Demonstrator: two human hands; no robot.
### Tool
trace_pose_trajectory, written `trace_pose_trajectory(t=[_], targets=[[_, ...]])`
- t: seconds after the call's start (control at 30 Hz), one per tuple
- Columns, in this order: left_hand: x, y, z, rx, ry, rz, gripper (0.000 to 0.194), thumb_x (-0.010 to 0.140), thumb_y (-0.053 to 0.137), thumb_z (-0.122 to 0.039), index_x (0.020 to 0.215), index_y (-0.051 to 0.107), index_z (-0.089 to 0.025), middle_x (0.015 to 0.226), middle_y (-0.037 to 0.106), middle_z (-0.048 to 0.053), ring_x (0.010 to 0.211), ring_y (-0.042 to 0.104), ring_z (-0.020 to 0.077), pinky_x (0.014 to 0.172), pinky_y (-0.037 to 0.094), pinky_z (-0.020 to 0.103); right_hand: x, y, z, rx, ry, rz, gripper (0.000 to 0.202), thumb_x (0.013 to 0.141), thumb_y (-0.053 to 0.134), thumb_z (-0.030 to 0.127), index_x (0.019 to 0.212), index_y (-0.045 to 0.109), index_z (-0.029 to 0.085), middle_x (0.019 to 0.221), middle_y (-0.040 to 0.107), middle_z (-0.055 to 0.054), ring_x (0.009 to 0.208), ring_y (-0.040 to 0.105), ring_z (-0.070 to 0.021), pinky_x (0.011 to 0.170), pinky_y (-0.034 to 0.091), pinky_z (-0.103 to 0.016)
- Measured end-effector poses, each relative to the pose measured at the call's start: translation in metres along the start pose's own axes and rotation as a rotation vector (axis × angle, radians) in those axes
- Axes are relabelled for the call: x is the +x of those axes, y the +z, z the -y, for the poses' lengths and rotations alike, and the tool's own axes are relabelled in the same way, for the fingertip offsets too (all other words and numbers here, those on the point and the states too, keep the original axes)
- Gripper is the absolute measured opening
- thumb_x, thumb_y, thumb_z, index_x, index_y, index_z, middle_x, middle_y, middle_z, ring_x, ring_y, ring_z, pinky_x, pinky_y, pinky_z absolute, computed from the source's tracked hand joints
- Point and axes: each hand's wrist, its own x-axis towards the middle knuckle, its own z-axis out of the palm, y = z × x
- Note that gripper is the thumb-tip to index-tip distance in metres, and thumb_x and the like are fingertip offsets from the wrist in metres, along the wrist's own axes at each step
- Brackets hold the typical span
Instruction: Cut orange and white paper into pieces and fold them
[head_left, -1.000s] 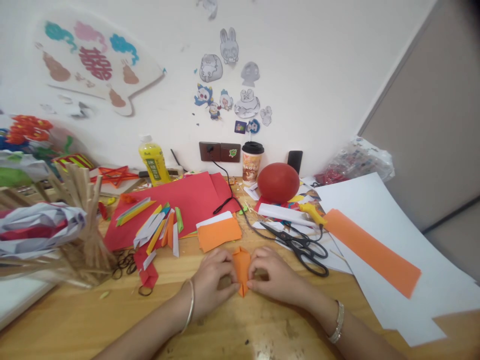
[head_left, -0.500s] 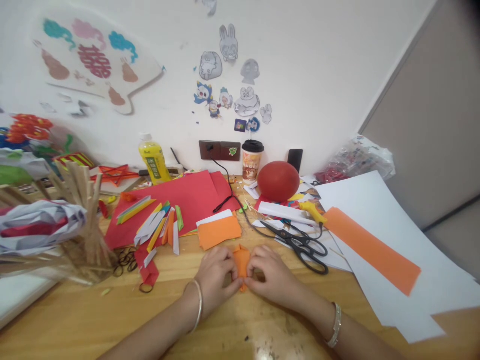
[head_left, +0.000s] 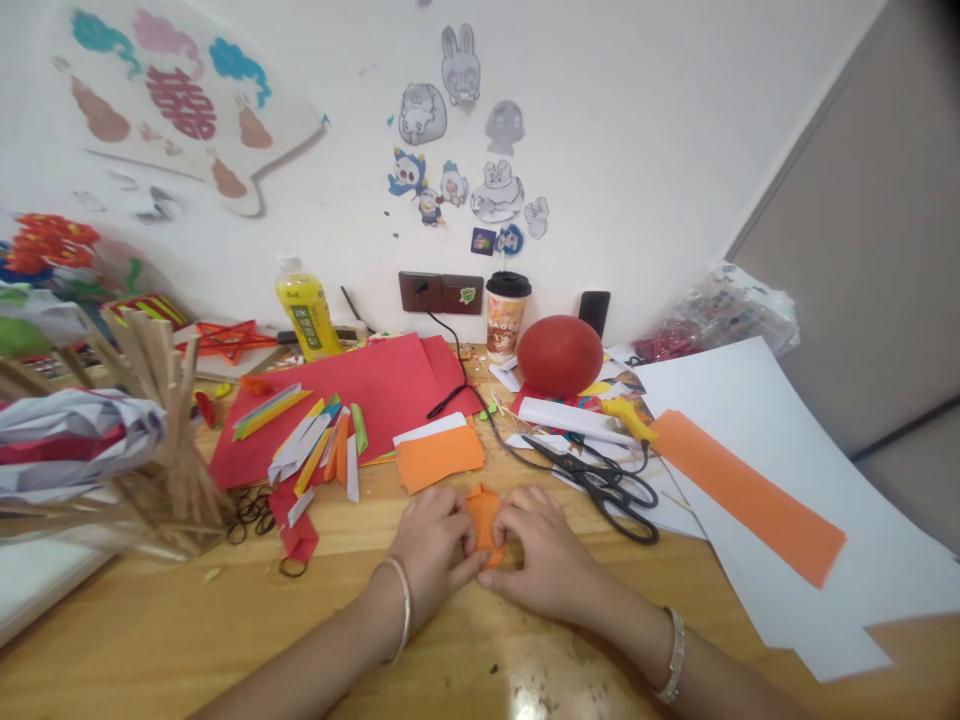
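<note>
Moved since earlier frame: thumbs of your left hand [head_left: 431, 540] and right hand [head_left: 541, 548], from sides of folded orange paper [head_left: 484, 512] to its near end. Both hands' fingers narrow, holding paper over worktop [head_left: 337, 655], between them. Likely light, crease-prone; grip edges. Wall cut-out [head_left: 184, 105]: 囍. Bottle label [head_left: 311, 328]: illegible.

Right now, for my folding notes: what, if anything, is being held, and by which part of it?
Folded orange paper, held by its two sides toward the near end: left hand on its left, right hand on its right.
</note>
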Motion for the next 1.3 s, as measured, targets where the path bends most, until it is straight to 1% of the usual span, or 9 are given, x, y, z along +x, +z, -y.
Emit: trace_pose_trajectory(t=[0.17, 0.37, 0.67, 0.8, 0.9, 1.03, 1.1, 1.17, 1.3], targets=[[0.000, 0.001, 0.001, 0.008, 0.008, -0.005, 0.014, 0.070, 0.064, -0.026, 0.059, 0.058, -0.019, 0.079, 0.056, 0.004, 0.076, 0.050, 0.0205, 0.067, 0.039, 0.034, -0.001, 0.000, 0.001, 0.002, 0.023, 0.004, 0.029, 0.059, 0.074, 0.028, 0.072, 0.050, 0.021, 0.083, 0.048, 0.002, 0.083, 0.043, -0.0177, 0.074, 0.033, -0.030], [0.001, 0.001, 0.001, 0.002, 0.006, 0.021, 0.014, 0.070, 0.064, -0.025, 0.060, 0.058, -0.018, 0.079, 0.056, 0.005, 0.077, 0.050, 0.0217, 0.068, 0.039, 0.035, 0.000, -0.001, -0.001, 0.012, 0.024, 0.012, 0.023, 0.066, 0.070, 0.027, 0.072, 0.049, 0.021, 0.084, 0.048, 0.002, 0.085, 0.043, -0.0172, 0.075, 0.033, -0.030], [0.001, 0.001, 0.002, 0.008, 0.002, 0.028, 0.012, 0.069, 0.065, -0.023, 0.059, 0.058, -0.019, 0.080, 0.056, 0.004, 0.078, 0.050, 0.0215, 0.068, 0.038, 0.035, 0.000, -0.009, 0.001, 0.063, 0.025, 0.085, 0.033, 0.055, 0.076, 0.026, 0.077, 0.052, 0.022, 0.089, 0.049, 0.002, 0.087, 0.043, -0.0190, 0.077, 0.034, -0.032], [0.001, 0.001, 0.002, 0.013, -0.003, 0.037, 0.012, 0.069, 0.065, -0.025, 0.060, 0.059, -0.019, 0.081, 0.056, 0.005, 0.079, 0.050, 0.0222, 0.069, 0.038, 0.036, 0.002, -0.008, -0.001, 0.143, 0.032, 0.019, 0.021, 0.065, 0.070, 0.019, 0.074, 0.051, 0.020, 0.085, 0.051, 0.001, 0.086, 0.046, -0.0183, 0.077, 0.035, -0.031], [0.002, -0.001, 0.000, 0.027, -0.004, 0.051, 0.013, 0.070, 0.065, -0.025, 0.061, 0.059, -0.019, 0.081, 0.056, 0.005, 0.079, 0.050, 0.0225, 0.069, 0.039, 0.036, 0.004, -0.005, -0.005, 0.142, 0.017, -0.004, 0.018, 0.066, 0.064, 0.010, 0.072, 0.052, 0.020, 0.083, 0.053, 0.000, 0.086, 0.046, -0.0187, 0.075, 0.035, -0.030], [0.001, -0.001, -0.001, 0.039, -0.014, 0.043, 0.013, 0.070, 0.065, -0.026, 0.062, 0.058, -0.019, 0.081, 0.056, 0.004, 0.079, 0.050, 0.0218, 0.069, 0.039, 0.035, 0.005, -0.003, -0.009, 0.185, -0.011, -0.016, 0.025, 0.065, 0.048, -0.004, 0.069, 0.050, 0.020, 0.077, 0.052, 0.001, 0.081, 0.047, -0.0169, 0.073, 0.036, -0.029], [0.001, 0.000, 0.000, 0.043, -0.021, 0.033, 0.012, 0.070, 0.066, -0.027, 0.064, 0.058, -0.019, 0.081, 0.056, 0.004, 0.079, 0.050, 0.0220, 0.069, 0.039, 0.035, 0.004, -0.002, -0.008, 0.194, -0.006, -0.052, 0.024, 0.065, 0.050, -0.002, 0.070, 0.048, 0.021, 0.077, 0.051, 0.001, 0.081, 0.047, -0.0168, 0.073, 0.036, -0.029], [0.000, 0.000, -0.001, 0.041, -0.024, 0.023, 0.012, 0.070, 0.066, -0.027, 0.065, 0.058, -0.019, 0.081, 0.056, 0.004, 0.079, 0.050, 0.0223, 0.069, 0.039, 0.035, 0.003, 0.000, -0.005, 0.152, 0.009, -0.073, 0.022, 0.063, 0.061, 0.008, 0.074, 0.048, 0.021, 0.080, 0.050, 0.001, 0.082, 0.046, -0.0179, 0.073, 0.036, -0.030], [0.000, -0.001, 0.001, 0.051, -0.029, 0.037, 0.015, 0.071, 0.066, -0.031, 0.067, 0.058, -0.019, 0.081, 0.056, 0.005, 0.080, 0.051, 0.0235, 0.070, 0.039, 0.036, 0.000, 0.004, -0.001, 0.033, 0.045, -0.039, 0.033, 0.057, 0.074, 0.024, 0.078, 0.048, 0.022, 0.085, 0.049, 0.002, 0.085, 0.044, -0.0193, 0.075, 0.035, -0.032]])
